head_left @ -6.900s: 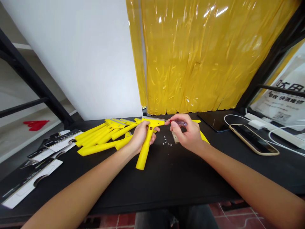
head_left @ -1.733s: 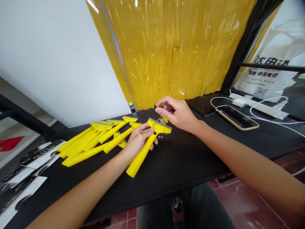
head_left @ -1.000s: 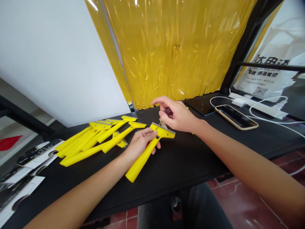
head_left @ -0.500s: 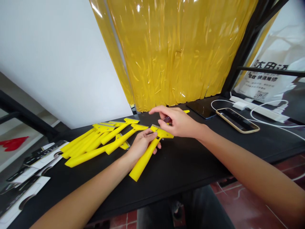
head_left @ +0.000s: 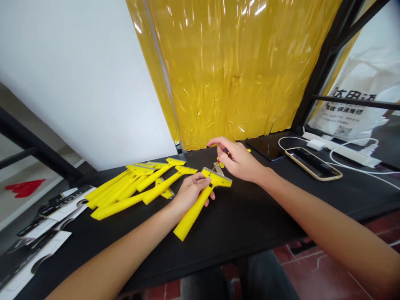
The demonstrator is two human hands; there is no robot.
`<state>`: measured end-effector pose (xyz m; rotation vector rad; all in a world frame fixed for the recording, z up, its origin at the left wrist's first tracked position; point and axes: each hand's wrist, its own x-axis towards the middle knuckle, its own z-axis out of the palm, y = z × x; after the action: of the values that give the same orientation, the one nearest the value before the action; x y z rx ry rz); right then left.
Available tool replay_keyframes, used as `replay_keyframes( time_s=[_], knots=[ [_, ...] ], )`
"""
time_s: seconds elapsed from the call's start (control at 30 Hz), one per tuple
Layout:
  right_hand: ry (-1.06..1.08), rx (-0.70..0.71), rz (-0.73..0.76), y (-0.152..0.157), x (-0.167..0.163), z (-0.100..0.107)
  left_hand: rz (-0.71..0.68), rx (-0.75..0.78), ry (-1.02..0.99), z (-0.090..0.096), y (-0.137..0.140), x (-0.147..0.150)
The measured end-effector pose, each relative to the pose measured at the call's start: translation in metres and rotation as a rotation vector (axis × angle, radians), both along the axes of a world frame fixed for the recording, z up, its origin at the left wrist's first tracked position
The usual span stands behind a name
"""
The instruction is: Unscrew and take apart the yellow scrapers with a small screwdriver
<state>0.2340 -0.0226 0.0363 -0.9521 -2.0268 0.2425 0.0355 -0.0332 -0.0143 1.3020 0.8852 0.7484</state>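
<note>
A yellow-handled scraper (head_left: 193, 213) was held above a black table (head_left: 237, 233), in front of the person, its long axis running obliquely from lower left to upper right; the butt of the handle pointed back toward the person, and the broad head, with its metal blade edge, faced away. The left hand (head_left: 193, 189) was closed around the neck just below the head, thumb uppermost. The right hand (head_left: 240, 160) pinched a screwdriver (head_left: 226, 152) between thumb and curled fingers, the index finger lifted free; the shaft slanted down and leftward to the left part of the head, although whether the tip was seated in a screw could not be told. A flat metal piece (head_left: 220, 170) lay just beyond the head. To the left lay a group of yellow scrapers (head_left: 125, 187), most with handles toward the lower left, and then printed cardboard sleeves (head_left: 51, 252) whose lettering was too small to read. To the right lay a tablet (head_left: 265, 149) and a phone (head_left: 312, 163); behind them, a white bag (head_left: 353, 93) bore black Chinese characters, including 快速维修, above a QR code.
</note>
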Motion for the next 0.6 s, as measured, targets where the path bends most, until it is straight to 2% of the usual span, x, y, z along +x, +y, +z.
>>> replay_keyframes(
  time_s=[0.13,0.33,0.6],
  knots=[
    [-0.016,0.001,-0.116,-0.0008,-0.0013,-0.0003,0.014,-0.006,-0.015,0.0015,-0.0025,0.0021],
    [-0.085,0.055,-0.011,-0.0055,-0.0036,0.001,-0.002,-0.006,0.024,0.0003,-0.0016,0.0005],
    [-0.093,0.043,-0.013,-0.0047,-0.0054,-0.0024,-0.035,0.014,0.052,-0.0032,0.0028,-0.0019]
  ],
)
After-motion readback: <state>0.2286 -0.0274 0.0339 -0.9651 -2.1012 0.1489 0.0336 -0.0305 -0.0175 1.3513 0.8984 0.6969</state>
